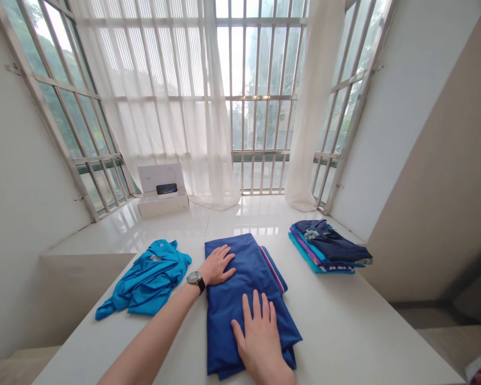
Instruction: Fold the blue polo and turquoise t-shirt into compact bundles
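Observation:
A dark blue garment (240, 310), folded into a long rectangle, lies in front of me on the white table (324, 331). From its right side a folded part with a red and white stripe (273, 267) sticks out. My left hand (216, 266), with a watch (194, 278) on the wrist, rests flat on the upper left of the cloth, fingers spread. Lower down, my right hand (260, 334) also lies flat on it with the fingers apart. Neither hand grips anything. Left of the garment is a crumpled bright blue shirt (154, 278).
A stack of folded clothes (324, 246), dark navy on top, sits at the right. Near the window, a white box (163, 205) stands with its lid raised and a phone (167, 189) propped on it. Sheer curtains (220, 176) hang down to the sill.

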Tool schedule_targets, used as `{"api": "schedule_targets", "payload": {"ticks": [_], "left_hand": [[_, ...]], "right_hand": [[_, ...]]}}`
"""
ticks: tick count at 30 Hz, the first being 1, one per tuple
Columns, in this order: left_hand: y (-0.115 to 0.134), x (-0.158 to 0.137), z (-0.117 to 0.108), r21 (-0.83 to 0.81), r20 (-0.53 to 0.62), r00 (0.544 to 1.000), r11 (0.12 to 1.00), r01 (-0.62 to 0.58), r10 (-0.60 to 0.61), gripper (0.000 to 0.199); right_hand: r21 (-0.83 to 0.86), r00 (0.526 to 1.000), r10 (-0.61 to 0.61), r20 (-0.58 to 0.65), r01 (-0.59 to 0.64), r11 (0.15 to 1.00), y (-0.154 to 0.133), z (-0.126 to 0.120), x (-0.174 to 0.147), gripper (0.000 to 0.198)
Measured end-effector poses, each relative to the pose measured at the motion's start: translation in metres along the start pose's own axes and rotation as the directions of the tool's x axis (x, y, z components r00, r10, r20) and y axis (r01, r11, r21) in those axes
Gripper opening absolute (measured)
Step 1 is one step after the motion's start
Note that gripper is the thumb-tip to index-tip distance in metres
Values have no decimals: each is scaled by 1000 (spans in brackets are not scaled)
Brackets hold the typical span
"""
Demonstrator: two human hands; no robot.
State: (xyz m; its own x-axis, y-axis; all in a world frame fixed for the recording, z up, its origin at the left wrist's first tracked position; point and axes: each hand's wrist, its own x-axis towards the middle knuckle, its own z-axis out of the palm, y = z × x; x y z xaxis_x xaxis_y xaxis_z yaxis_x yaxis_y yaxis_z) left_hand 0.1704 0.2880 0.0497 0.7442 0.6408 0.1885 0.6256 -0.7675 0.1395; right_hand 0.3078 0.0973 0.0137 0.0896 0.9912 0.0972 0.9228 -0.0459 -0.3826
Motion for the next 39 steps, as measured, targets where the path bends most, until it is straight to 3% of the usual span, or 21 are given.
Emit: {"api": "schedule_targets", "payload": {"ticks": [3,5,7,9,11,14,18,21,27,30,33,35,37,39], "left_hand": [[21,-6,-8,12,-65,996,998,56,-55,44],[46,-23,-13,-55,-74,992,993,100,-104,45],[78,-48,-17,-201,-11,994,974,107,-111,49],[109,-76,-17,-344,75,997,938,36,-11,56],[134,-99,-14,-370,135,987,928,-27,83,69],[154,-120,-10,-315,145,983,947,-61,111,76],[149,-129,-11,-269,136,980,958,-103,144,72],[139,-132,-17,-268,166,972,956,-117,165,68],[152,-126,-23,-278,95,996,960,25,2,61],[169,-112,-19,-235,-2,997,969,70,-72,69],[175,-95,-11,-304,-68,993,950,67,-92,47],[169,-85,-8,-432,-41,993,898,86,-114,32],[159,-78,-8,-569,39,989,810,140,-143,37],[148,-74,-12,-676,119,982,712,190,-149,45]], "right_hand": [[21,999,33,6,-33,999,-11,-7,3,68],[96,999,-27,31,24,995,-4,-17,-4,64],[220,995,-96,12,91,971,16,-28,-16,55],[313,994,-62,-85,86,946,44,-38,-30,46],[333,989,13,-147,37,942,74,-46,-43,44],[343,990,49,-134,0,939,107,-55,-58,43],[356,994,-96,-54,109,928,115,-61,-68,53],[306,975,-204,-88,222,926,108,-59,-68,62],[232,894,-388,-226,436,870,94,-62,-56,28],[230,861,-375,-344,464,855,81,-74,-42,22],[214,840,-330,-430,450,867,63,-83,-29,19],[199,818,-271,-507,417,887,55,-84,-30,17],[189,787,-229,-573,398,898,52,-81,-40,14],[163,789,-289,-543,436,885,55,-74,-56,15]]}}
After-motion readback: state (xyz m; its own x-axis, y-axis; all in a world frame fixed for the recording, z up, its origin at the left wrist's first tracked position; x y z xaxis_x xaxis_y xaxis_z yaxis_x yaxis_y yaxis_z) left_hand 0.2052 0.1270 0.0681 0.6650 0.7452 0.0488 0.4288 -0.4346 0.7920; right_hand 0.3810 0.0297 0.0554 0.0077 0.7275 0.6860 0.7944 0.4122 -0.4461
